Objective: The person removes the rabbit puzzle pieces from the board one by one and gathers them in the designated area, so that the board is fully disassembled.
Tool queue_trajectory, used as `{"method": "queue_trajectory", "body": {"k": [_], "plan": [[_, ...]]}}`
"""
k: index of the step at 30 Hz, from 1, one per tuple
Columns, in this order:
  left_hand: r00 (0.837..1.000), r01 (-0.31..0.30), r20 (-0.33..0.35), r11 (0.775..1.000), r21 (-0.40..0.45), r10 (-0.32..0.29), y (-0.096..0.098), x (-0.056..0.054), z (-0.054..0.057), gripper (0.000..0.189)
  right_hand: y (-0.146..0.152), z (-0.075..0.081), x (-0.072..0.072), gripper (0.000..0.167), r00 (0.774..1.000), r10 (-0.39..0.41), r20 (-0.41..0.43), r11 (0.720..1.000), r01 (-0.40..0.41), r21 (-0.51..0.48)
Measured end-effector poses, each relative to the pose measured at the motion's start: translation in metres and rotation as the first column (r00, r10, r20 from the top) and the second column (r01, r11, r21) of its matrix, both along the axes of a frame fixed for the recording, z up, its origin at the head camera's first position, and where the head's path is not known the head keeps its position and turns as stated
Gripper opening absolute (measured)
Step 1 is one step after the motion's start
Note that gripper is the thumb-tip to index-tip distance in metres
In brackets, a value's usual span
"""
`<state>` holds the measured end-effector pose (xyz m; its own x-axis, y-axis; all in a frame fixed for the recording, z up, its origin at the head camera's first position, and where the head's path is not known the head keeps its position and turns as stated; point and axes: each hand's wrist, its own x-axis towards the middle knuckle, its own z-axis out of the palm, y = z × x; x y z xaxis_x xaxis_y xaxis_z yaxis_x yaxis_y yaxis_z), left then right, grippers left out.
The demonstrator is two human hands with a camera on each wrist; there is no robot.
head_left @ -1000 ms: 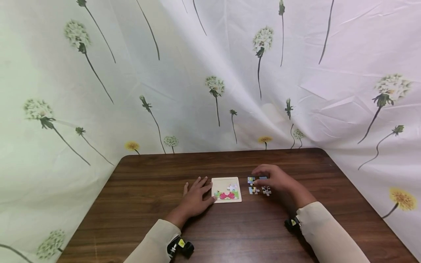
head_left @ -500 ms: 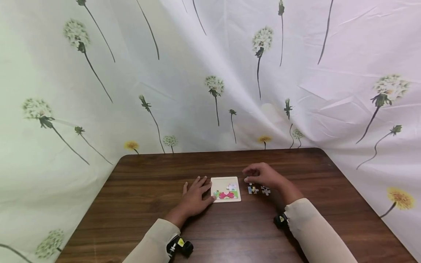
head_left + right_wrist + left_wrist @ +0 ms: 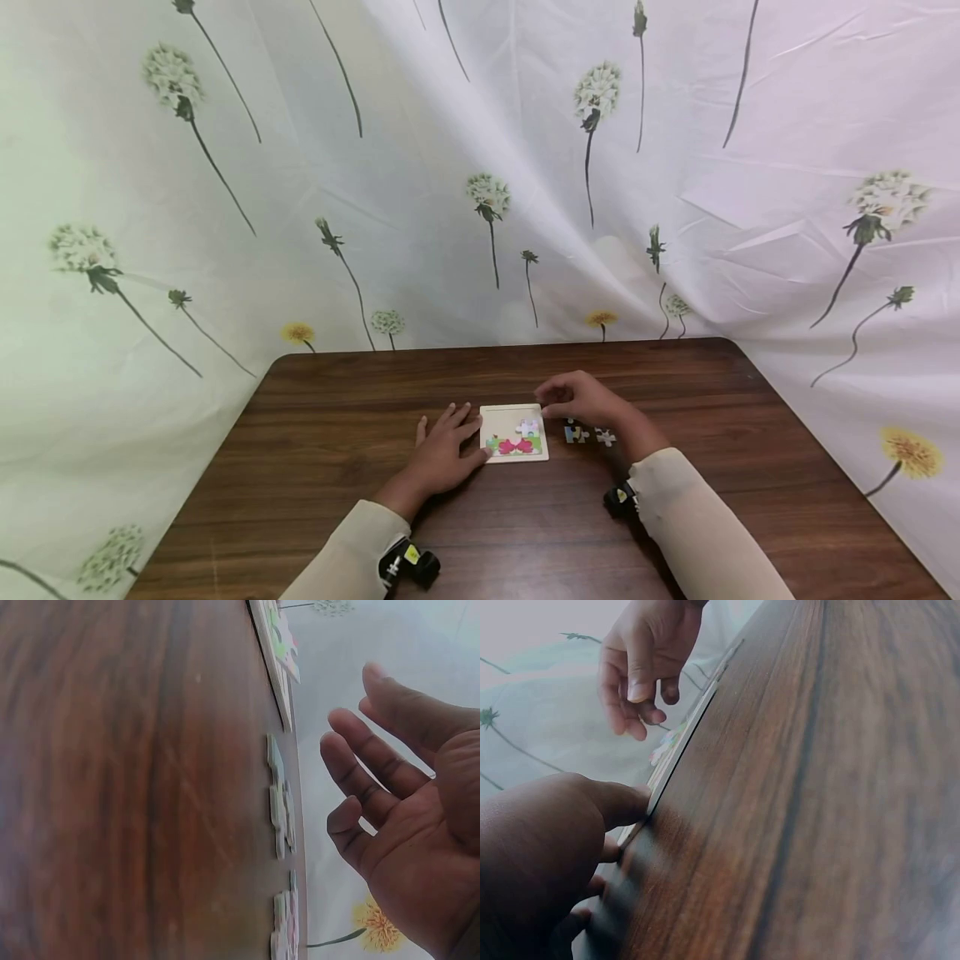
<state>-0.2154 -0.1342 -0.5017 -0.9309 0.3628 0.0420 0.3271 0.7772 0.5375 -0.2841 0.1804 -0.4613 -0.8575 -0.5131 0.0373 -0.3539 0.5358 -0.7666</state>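
1. Jigsaw puzzle tray (image 3: 498, 421), near the middle of the wooden table (image 3: 300, 500), lying flat between two hands; bare backing across its upper left.
2. Inside the tray, pink-and-green puzzle pieces (image 3: 516, 447) along the bottom, with a pale lavender piece (image 3: 528, 428) just above at right; exact fit too small to tell.
3. Spread at the tray's left side: left hand (image 3: 444, 456), unclenched, thumb and a fingertip touching the frame, other fingers reaching over the tabletop.
4. Poised above the table beside the tray's upper right corner: right hand (image 3: 585, 402), unclenched, fingers loosely bent, thumb and index finger apart in the head view.
5. Just right of the tray, partly hidden by that hand: loose puzzle pieces (image 3: 576, 434), lying flat on the wood; exact count hard to tell.
6. At both wrists, pale long sleeves (image 3: 705, 529) and black wrist cameras (image 3: 428, 570).
7. Beyond the table's far edge, white curtain (image 3: 420, 208) printed with dandelions (image 3: 488, 192), creased at right.
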Motion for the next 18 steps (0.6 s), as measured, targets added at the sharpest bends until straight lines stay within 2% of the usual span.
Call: {"method": "queue_trajectory", "body": {"k": [5,14,18], "plan": [[1.0,-0.001,0.002,1.0,-0.012,0.001,0.0,0.0,0.001,0.066,-0.007,0.0,0.0,0.031,1.0,0.024,-0.001,1.0,-0.024,-0.003],[1.0,-0.004,0.004,1.0,-0.011,0.004,0.001,0.0,0.001,0.067,-0.017,-0.003,-0.001,0.027,0.998,0.024,0.065,0.999,-0.023,-0.022],[1.0,-0.006,0.004,1.0,-0.011,0.006,0.0,0.0,0.0,0.067,-0.019,-0.004,-0.003,0.026,0.996,0.048,0.077,0.998,-0.045,-0.039]]}}
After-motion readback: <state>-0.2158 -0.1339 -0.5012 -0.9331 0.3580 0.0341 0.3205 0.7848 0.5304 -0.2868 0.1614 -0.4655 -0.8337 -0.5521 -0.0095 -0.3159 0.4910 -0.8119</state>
